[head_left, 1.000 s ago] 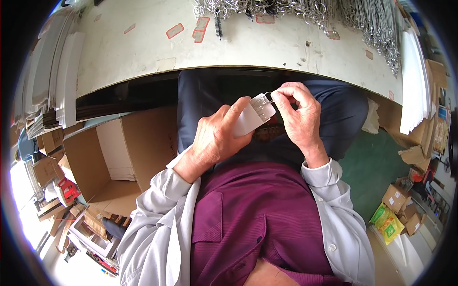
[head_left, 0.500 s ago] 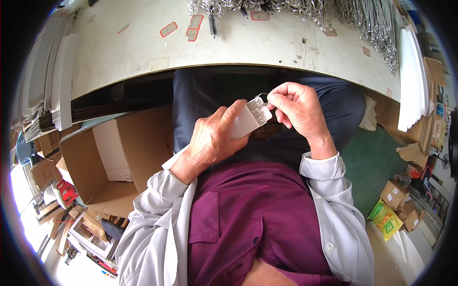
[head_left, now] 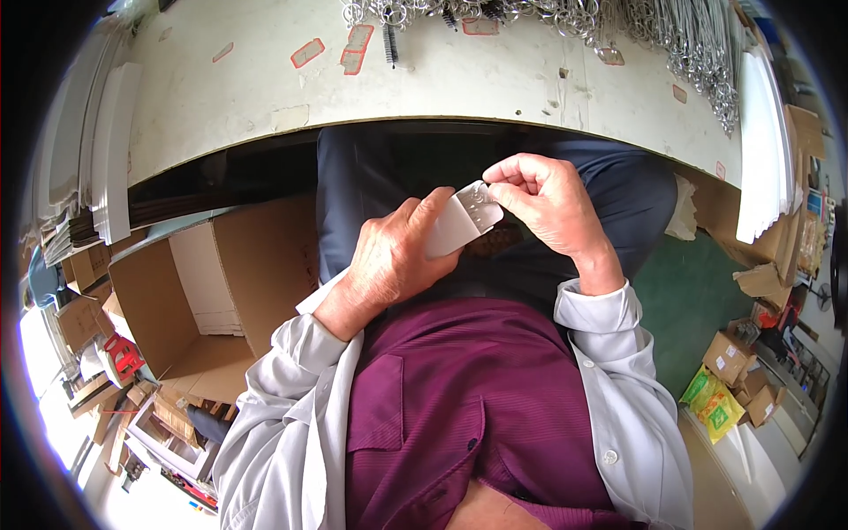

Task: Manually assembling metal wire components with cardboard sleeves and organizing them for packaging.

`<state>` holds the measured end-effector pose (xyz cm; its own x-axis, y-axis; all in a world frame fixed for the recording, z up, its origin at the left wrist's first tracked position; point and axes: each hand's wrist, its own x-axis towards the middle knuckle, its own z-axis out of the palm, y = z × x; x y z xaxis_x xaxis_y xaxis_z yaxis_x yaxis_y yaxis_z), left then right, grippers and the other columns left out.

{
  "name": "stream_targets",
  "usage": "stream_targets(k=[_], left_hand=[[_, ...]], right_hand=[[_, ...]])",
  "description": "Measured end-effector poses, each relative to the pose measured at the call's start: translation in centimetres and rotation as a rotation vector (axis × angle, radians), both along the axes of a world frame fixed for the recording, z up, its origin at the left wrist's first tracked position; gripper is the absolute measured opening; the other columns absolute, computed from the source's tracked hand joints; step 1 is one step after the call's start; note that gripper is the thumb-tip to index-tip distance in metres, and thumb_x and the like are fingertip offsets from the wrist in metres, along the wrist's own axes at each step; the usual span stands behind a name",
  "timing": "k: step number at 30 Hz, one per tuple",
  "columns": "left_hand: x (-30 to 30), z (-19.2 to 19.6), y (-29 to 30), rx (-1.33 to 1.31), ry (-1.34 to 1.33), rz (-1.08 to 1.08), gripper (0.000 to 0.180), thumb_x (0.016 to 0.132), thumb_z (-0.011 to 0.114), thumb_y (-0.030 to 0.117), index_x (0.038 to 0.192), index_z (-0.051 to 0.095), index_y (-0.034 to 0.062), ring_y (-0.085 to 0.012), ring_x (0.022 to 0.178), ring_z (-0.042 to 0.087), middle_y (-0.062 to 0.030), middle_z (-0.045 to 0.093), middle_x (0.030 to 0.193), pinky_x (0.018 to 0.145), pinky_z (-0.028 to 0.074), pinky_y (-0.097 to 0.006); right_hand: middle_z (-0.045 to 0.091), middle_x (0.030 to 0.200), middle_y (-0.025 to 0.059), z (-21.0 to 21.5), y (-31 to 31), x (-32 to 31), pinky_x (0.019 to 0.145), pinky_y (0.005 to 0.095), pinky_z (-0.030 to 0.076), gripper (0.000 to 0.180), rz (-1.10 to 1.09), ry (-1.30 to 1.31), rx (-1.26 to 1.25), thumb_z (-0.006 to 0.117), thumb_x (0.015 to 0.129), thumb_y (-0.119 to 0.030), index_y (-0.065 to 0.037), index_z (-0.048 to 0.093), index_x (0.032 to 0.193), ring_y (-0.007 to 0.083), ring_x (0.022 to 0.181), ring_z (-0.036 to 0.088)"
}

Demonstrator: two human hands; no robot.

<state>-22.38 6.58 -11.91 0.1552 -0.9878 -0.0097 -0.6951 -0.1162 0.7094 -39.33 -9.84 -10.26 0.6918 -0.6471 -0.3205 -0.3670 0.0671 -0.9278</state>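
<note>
Above my lap, my left hand (head_left: pixel 394 249) is wrapped round a small white box (head_left: pixel 450 228). The box lies tilted, its uncovered end pointing up and to the right. Thin silver wire pieces (head_left: pixel 478 205) with looped ends show inside that end. My right hand (head_left: pixel 554 205) is at the mouth of the box, thumb and forefinger pinched at its upper corner. Whether those fingertips grip the box edge or a wire end is too small to tell.
A white worktable (head_left: pixel 221 97) spans the far side, with a heap of looped wire tools (head_left: pixel 618 26) and a black bristle brush (head_left: pixel 390 44) on it. A cardboard box (head_left: pixel 256 274) stands at my left. White card stacks (head_left: pixel 761 150) flank the table.
The wire ring that stood out of the box at my right fingertips no longer shows there. My right hand has shifted slightly left, and its fingers have curled in closer. The left hand keeps its hold.
</note>
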Motion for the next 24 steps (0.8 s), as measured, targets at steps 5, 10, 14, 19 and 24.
stream_targets(k=[5, 10, 14, 19, 24], left_hand=[[-0.2, -0.1, 0.0, 0.018, -0.009, -0.016, 0.070, 0.074, 0.086, 0.017, 0.137, 0.056, 0.0101, -0.0363, 0.082, 0.074, -0.0163, 0.071, 0.097, 0.069, 0.062, -0.044], [-0.2, 0.2, -0.2, 0.033, -0.003, -0.008, 0.070, 0.075, 0.085, 0.017, 0.138, 0.055, 0.0099, -0.0365, 0.082, 0.074, -0.0167, 0.071, 0.097, 0.069, 0.062, -0.045], [-0.3, 0.3, -0.4, 0.026, 0.021, -0.027, 0.071, 0.075, 0.086, 0.017, 0.138, 0.055, 0.0088, -0.0373, 0.083, 0.074, -0.0176, 0.071, 0.100, 0.070, 0.062, -0.044], [-0.2, 0.8, -0.6, -0.002, 0.074, -0.043, 0.072, 0.075, 0.087, 0.018, 0.138, 0.055, 0.0058, -0.0377, 0.086, 0.074, -0.0196, 0.071, 0.105, 0.071, 0.062, -0.044], [-0.4, 1.1, -2.3, -0.125, 0.338, -0.038, 0.047, 0.090, 0.079, 0.018, 0.131, 0.061, 0.0022, -0.0270, 0.090, 0.073, -0.0177, 0.071, 0.107, 0.081, 0.058, -0.035]], right_hand=[[0.073, 0.078, 0.0063, 0.6, -0.5, 0.3, 0.064, 0.0268, 0.054, 0.010, 0.060, 0.088, -0.121, 0.072, 0.090, -0.007, 0.002, 0.075, 0.092, 0.0083, 0.070, 0.066], [0.071, 0.074, 0.0029, 1.6, -1.4, 0.0, 0.057, 0.0248, 0.050, 0.012, -0.020, 0.045, 0.277, 0.073, 0.091, -0.010, 0.002, 0.075, 0.088, 0.0076, 0.062, 0.063], [0.070, 0.074, 0.0045, -0.1, -1.3, -0.4, 0.049, 0.0204, 0.043, 0.014, -0.016, -0.043, -0.019, 0.075, 0.093, -0.012, 0.002, 0.074, 0.093, 0.0038, 0.058, 0.057], [0.070, 0.075, 0.0045, 1.0, -1.6, -0.9, 0.045, 0.0199, 0.040, 0.016, -0.057, -0.072, 0.470, 0.076, 0.093, -0.015, 0.001, 0.074, 0.094, 0.0043, 0.056, 0.055], [0.069, 0.074, 0.0039, 1.2, -1.0, -0.3, 0.044, 0.0195, 0.038, 0.015, -0.083, -0.033, 0.490, 0.075, 0.095, -0.014, 0.001, 0.075, 0.095, 0.0039, 0.054, 0.054]])
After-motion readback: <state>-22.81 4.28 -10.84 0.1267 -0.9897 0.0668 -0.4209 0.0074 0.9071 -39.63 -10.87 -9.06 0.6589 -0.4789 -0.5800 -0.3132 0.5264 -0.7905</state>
